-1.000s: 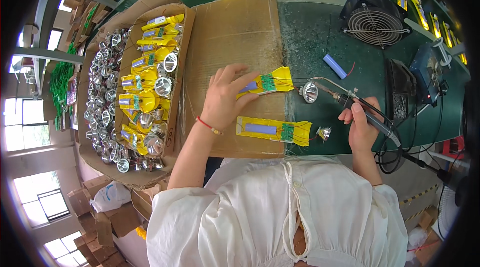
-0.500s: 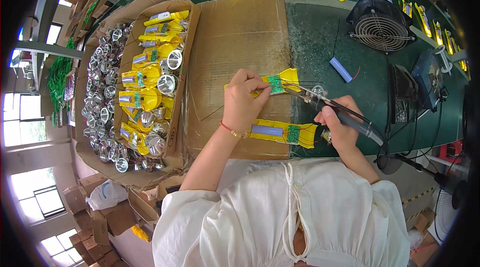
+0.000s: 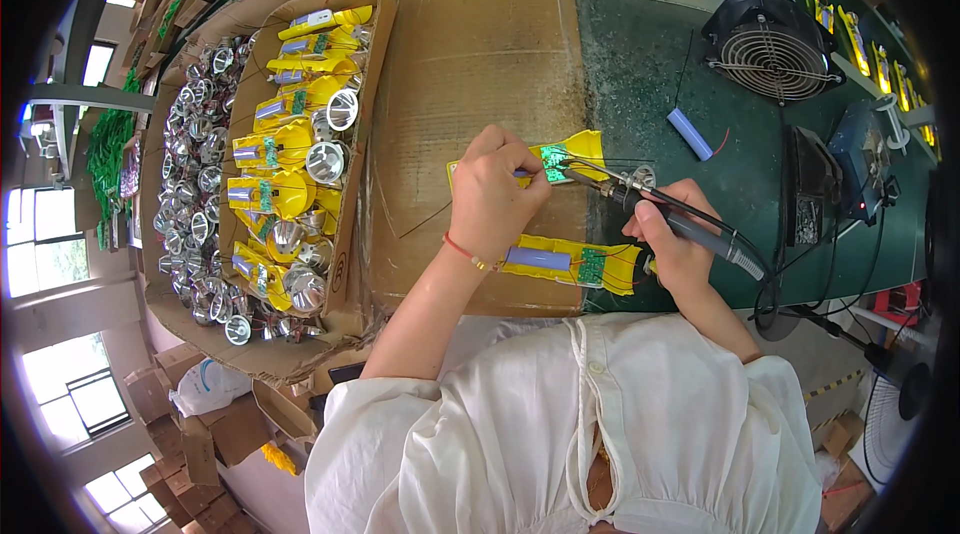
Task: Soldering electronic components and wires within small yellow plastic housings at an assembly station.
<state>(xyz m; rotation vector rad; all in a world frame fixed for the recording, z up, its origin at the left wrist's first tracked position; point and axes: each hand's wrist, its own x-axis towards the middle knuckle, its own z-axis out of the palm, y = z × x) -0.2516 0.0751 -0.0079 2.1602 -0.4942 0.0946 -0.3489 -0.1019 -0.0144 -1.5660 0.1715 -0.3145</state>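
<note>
My left hand (image 3: 495,184) is closed in a pinch over a yellow plastic shell (image 3: 580,149) lying on the cardboard. Its fingertips are at the edge of the green circuit board (image 3: 553,162) in that shell; what they pinch is hidden. In my right hand (image 3: 678,234) is a soldering iron (image 3: 700,231), gripped like a pen, its tip pointing left at the board. A silvery reflector (image 3: 643,177) lies just beyond the iron. Nearer me sits a second yellow shell (image 3: 622,269) with a blue cylindrical battery (image 3: 538,258), a green board and red wires.
On the left, a cardboard box (image 3: 365,74) holds several yellow shell assemblies and many silvery reflectors. A loose blue battery (image 3: 690,135) with wires lies on the green table, near a black fan (image 3: 770,49). A blue soldering station (image 3: 862,159) stands at right. Lit assemblies line the far edge.
The whole view has shifted slightly. The iron's tip remains by the circuit board, and my left hand keeps its pinch there with a small turn of the fingers.
</note>
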